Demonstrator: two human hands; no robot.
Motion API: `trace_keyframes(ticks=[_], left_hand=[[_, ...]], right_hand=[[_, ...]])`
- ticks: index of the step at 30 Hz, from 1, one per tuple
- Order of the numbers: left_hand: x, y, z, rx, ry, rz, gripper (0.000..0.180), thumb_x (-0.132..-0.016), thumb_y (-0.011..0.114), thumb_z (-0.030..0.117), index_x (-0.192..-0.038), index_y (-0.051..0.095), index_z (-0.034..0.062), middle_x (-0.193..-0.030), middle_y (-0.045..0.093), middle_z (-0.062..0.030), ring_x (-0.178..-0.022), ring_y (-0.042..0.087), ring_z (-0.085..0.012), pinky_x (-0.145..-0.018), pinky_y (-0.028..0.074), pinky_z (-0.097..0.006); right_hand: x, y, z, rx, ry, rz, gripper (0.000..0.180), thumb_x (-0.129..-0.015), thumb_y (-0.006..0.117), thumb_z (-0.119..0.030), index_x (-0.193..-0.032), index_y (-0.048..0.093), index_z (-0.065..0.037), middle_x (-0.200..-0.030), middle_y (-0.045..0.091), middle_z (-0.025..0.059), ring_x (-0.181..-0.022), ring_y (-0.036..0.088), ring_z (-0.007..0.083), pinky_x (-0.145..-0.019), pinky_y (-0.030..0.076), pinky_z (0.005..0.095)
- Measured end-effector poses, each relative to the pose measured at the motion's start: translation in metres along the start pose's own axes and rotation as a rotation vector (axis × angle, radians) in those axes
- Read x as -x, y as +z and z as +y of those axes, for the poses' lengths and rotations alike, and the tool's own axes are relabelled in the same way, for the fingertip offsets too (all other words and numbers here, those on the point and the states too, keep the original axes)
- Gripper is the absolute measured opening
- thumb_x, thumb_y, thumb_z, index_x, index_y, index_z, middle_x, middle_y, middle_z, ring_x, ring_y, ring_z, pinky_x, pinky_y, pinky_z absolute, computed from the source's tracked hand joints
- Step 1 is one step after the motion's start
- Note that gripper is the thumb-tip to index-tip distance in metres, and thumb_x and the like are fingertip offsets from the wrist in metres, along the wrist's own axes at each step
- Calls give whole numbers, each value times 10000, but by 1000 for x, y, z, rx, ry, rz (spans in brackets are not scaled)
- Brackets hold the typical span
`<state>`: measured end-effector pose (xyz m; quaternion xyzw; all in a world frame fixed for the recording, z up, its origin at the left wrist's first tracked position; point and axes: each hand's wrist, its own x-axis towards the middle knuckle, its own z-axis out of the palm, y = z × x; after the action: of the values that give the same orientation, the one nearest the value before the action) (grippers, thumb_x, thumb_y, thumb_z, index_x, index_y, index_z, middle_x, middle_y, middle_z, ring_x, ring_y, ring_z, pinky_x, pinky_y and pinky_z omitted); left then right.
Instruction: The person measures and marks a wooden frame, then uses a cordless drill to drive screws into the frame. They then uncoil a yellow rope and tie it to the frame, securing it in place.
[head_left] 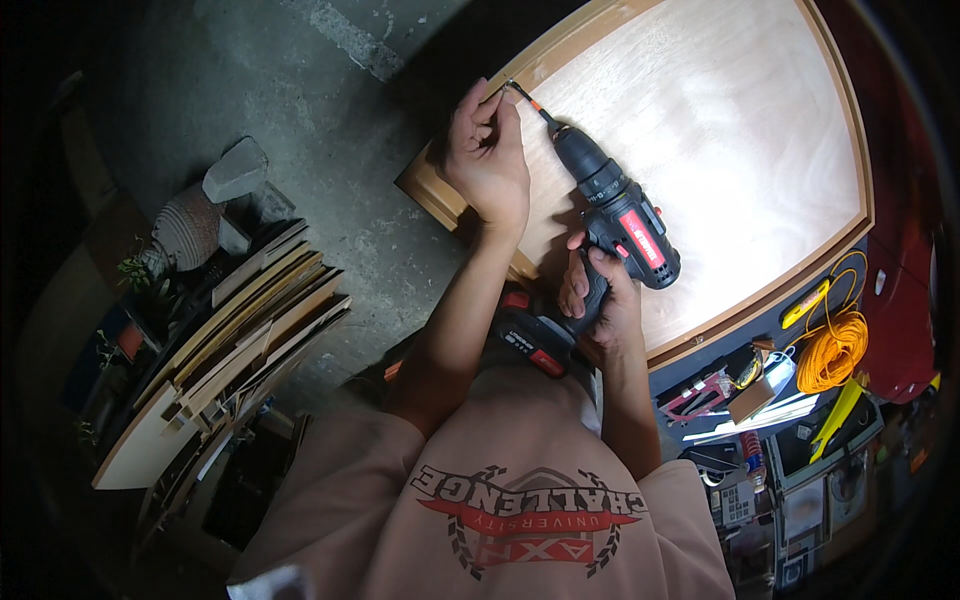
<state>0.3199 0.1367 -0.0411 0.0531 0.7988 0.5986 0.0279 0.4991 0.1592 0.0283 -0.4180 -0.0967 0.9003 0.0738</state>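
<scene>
My right hand (605, 290) is wrapped round the grip of a black and red cordless drill (625, 220). Its bit points up and to the left, to the edge of a framed wooden panel (700, 150). At the bit's tip, my left hand (490, 150) pinches something small with thumb and forefinger, possibly a screw; it is too small to make out. The left fingers are at the panel's wooden frame (560, 55), near its left corner. The drill's battery base (535, 340) sits close to my shirt.
Stacked wooden boards (240, 340) lean at the left, near a concrete block (236, 170). Concrete floor (340, 180) lies beyond. At the right are a coiled orange cord (832, 352), a yellow tool (805, 304) and assorted boxes and parts. A red vehicle-like surface (905, 300) stands at the far right.
</scene>
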Motion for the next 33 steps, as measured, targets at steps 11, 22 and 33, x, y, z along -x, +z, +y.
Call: trace_keyframes(ticks=[11, 22, 33], left_hand=[[-1, 2, 4, -39, 29, 10, 321, -927, 742, 33, -1219, 652, -68, -912, 756, -64, -647, 595, -34, -578, 476, -197], [-1, 2, 7, -50, 17, 27, 300, -915, 742, 28, -1191, 673, -68, -877, 758, -35, -670, 603, -28, -621, 490, -197], [-3, -3, 7, -127, 73, 5, 302, -912, 744, 36, -1194, 677, -47, -877, 760, -57, -641, 627, -60, -606, 505, -223]], right_hand=[[-1, -1, 2, -10, 3, -1, 309, -972, 624, -284, -1149, 573, -36, -605, 474, 24, -397, 455, 146, -424, 390, 303], [0, 3, 0, 5, -4, 11, 268, -968, 621, -267, -1099, 563, -40, -599, 476, 31, -389, 450, 151, -413, 387, 309], [1, 1, -4, 29, -13, -20, 487, -1014, 587, -301, -1388, 526, 5, -637, 478, 31, -438, 464, 135, -457, 412, 278]])
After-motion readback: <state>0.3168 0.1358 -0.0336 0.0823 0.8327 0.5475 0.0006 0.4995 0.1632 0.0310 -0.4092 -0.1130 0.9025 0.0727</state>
